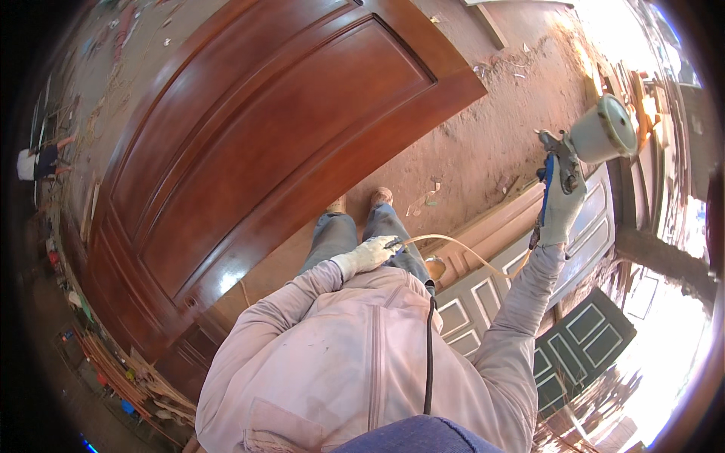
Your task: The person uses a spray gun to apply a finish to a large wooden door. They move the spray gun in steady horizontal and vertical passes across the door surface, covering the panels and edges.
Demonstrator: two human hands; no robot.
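My right hand (563, 211), in a pale glove, is wrapped round the handle of a spray gun (560, 155), raised out to the right. A grey-green cup (600, 130) sits tilted on the gun. From below the gun a thin yellowish hose (457, 240) curves down to my left hand (368, 255). That gloved hand is closed round the hose in front of my waist, beside a dark fitting. In front and to the left stands a large reddish-brown panelled door (291, 128) with a glossy surface. Neither hand touches the door.
Pale panelled doors (472, 302) lie at my right, with a dark green one (583, 343) behind them. Timber (117, 370) is piled at the lower left. Bare earth (468, 162) with scraps surrounds my feet. Another person (45, 162) is far left.
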